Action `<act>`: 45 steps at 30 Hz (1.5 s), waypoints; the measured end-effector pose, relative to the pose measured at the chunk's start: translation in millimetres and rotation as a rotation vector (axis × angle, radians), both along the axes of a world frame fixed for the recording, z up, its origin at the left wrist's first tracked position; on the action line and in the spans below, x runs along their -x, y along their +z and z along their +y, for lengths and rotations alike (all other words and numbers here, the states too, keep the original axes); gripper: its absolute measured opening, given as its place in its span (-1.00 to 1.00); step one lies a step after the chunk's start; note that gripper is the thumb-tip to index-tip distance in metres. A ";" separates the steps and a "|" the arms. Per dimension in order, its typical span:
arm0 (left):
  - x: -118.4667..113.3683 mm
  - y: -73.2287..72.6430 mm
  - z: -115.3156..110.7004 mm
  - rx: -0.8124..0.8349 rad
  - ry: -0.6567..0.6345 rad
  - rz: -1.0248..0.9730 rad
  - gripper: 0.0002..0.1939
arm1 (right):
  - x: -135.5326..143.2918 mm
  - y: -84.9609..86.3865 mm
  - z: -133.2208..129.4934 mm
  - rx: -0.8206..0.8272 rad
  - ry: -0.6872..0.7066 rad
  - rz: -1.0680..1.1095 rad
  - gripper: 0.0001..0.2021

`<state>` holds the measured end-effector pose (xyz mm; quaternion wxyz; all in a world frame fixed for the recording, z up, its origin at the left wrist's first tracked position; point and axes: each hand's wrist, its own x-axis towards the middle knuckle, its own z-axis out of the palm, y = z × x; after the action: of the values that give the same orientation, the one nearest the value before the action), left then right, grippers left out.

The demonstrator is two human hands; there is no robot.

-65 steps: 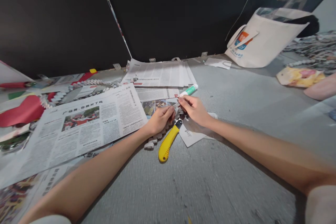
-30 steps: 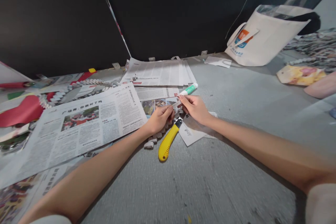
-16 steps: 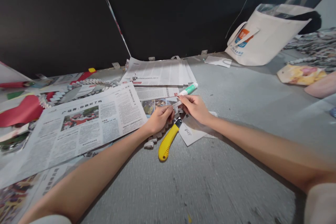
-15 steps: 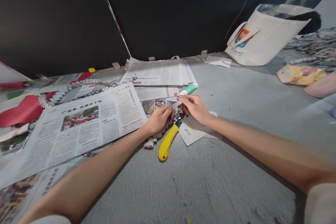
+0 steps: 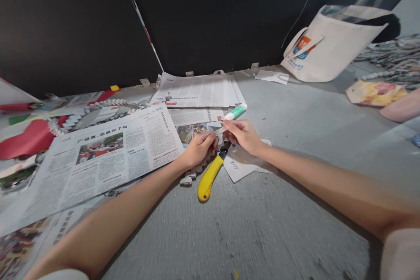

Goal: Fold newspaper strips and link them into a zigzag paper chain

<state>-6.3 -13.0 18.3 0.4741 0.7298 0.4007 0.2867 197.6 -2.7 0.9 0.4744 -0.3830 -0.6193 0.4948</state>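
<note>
A narrow folded strip of newspaper (image 5: 221,131) spans the gap between my two hands. My left hand (image 5: 199,148) is closed on one end of it, and my right hand (image 5: 244,135) pinches the other end. Under my left hand lies a zigzag chain of folded paper (image 5: 187,179), partly hidden by the fingers. A yellow utility knife (image 5: 210,178) rests on the grey surface just below the hands. Beyond my right hand is a glue stick (image 5: 235,112) with a green label. White paper (image 5: 236,168) lies beneath my right hand.
Newspaper sheets (image 5: 108,153) spread to the left, with another stack (image 5: 197,89) at the back. Red paper (image 5: 28,139) lies far left. A white cloth bag (image 5: 341,43) leans at the back right, before a black panel (image 5: 213,13). More folded paper (image 5: 390,57) is piled behind it.
Both hands stay almost where they were, still holding the paper strip. My right hand's fingers have shifted very slightly; the knife and glue stick have not moved.
</note>
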 end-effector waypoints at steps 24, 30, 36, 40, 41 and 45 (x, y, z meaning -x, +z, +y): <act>-1.2 3.4 -1.3 0.015 0.001 -0.067 -0.65 | -2.8 9.8 -10.8 -0.078 0.061 -0.163 -0.40; -1.0 0.4 0.1 -0.006 -0.016 -0.081 -0.63 | -2.4 9.1 -11.3 -0.058 0.065 -0.151 -0.42; -0.1 -2.1 0.8 -0.049 -0.014 -0.090 -0.65 | -1.2 10.0 -8.4 -0.081 0.146 -0.164 -0.39; -0.1 -2.6 0.8 -0.054 -0.007 -0.081 -0.67 | 0.2 9.7 -7.6 -0.169 0.106 -0.251 -0.40; -0.1 -2.9 0.8 -0.056 -0.006 -0.079 -0.68 | 0.4 9.2 -7.6 -0.189 0.091 -0.266 -0.40; -0.1 -3.8 0.9 -0.060 -0.004 -0.096 -0.69 | 0.7 6.4 -7.3 -0.171 0.043 -0.257 -0.40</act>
<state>-6.2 -12.1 14.5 0.4712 0.7300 0.3671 0.3320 196.9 -10.0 7.3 0.4114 -0.3880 -0.7228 0.3971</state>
